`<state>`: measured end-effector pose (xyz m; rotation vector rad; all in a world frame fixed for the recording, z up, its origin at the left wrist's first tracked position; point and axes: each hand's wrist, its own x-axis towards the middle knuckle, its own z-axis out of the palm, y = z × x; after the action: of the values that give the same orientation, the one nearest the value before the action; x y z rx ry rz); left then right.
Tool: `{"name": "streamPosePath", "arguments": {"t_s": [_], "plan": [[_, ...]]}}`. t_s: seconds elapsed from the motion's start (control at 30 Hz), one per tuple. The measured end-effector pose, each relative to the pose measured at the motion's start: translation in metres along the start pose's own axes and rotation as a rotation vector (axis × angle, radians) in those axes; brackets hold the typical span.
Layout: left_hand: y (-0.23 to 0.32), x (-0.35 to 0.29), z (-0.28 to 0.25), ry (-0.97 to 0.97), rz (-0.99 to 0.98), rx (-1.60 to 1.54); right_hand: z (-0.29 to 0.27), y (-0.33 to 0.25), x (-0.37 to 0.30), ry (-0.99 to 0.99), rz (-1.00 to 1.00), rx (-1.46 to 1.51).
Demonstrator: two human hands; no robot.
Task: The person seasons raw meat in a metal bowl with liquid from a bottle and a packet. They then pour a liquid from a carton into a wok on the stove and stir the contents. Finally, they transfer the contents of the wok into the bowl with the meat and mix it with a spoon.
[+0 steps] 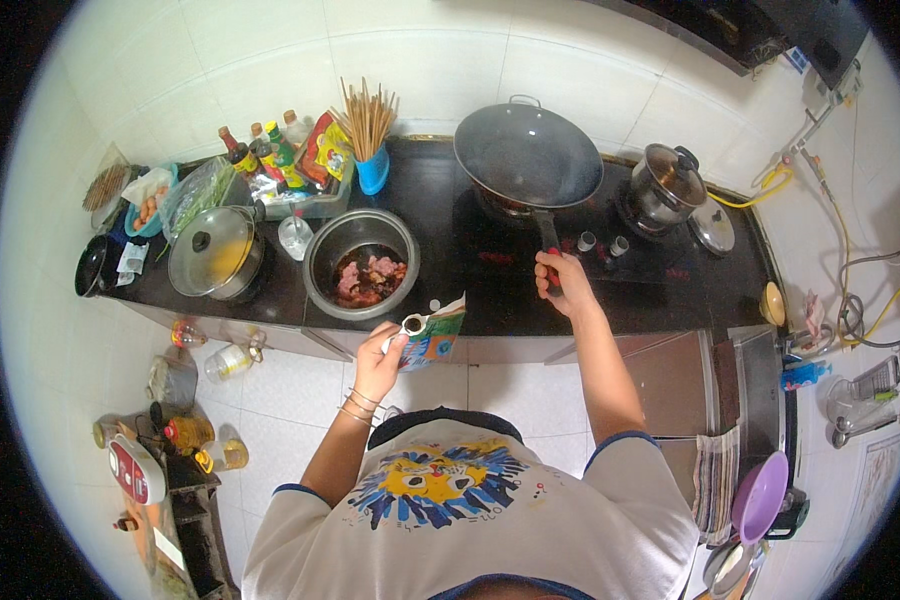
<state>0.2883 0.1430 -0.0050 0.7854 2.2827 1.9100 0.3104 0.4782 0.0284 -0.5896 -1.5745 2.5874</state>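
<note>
My right hand (562, 280) is closed round the red and black handle of a dark wok (530, 155), which rests on the stove at the back. My left hand (378, 362) grips a green and blue packet (441, 338) with a torn white top edge, in front of the counter. By the same fingers is a small white piece (413, 325) with a dark round middle; I cannot tell what it is. Just beyond that hand stands a metal pot (406, 290) containing raw meat pieces (370, 280) in dark liquid.
A lidded glass-topped pot (208, 252) sits at the left, with eggs (148, 210) behind it. Sauce bottles (280, 150) and a blue chopstick holder (372, 172) line the wall. Right of the wok are a steel pot (665, 185) and a loose lid (712, 227). Bottles (228, 362) lie on the floor.
</note>
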Motion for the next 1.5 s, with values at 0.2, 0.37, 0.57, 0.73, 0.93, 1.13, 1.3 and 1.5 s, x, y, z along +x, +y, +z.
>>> {"name": "streamPosePath", "arguments": {"t_s": [0.2,0.37,0.57,0.73,0.93,1.13,1.3,1.5], "plan": [[0.003,-0.001,0.006,-0.012,0.029,0.028,-0.001,-0.005,-0.001,-0.012,0.078,0.071],[0.006,0.000,0.016,-0.008,0.029,-0.006,-0.007,-0.011,-0.001,-0.045,0.129,0.096],[0.016,0.013,0.025,-0.080,0.079,0.022,-0.010,-0.013,-0.008,-0.015,0.098,0.043],[0.028,0.024,0.034,-0.063,0.073,-0.025,-0.010,-0.014,-0.018,0.123,0.058,-0.006],[0.043,0.045,0.028,-0.142,0.107,-0.105,-0.005,-0.024,-0.044,0.488,-0.864,-0.280],[0.066,0.092,0.006,-0.333,0.159,-0.153,0.073,-0.016,-0.082,0.078,-0.675,-0.210],[0.073,0.130,0.001,-0.500,-0.012,-0.352,0.089,0.030,-0.058,-0.159,-0.410,-0.189],[0.039,0.172,0.037,-0.444,-0.190,-0.644,0.112,0.051,-0.033,-0.002,-0.341,0.320]]}}
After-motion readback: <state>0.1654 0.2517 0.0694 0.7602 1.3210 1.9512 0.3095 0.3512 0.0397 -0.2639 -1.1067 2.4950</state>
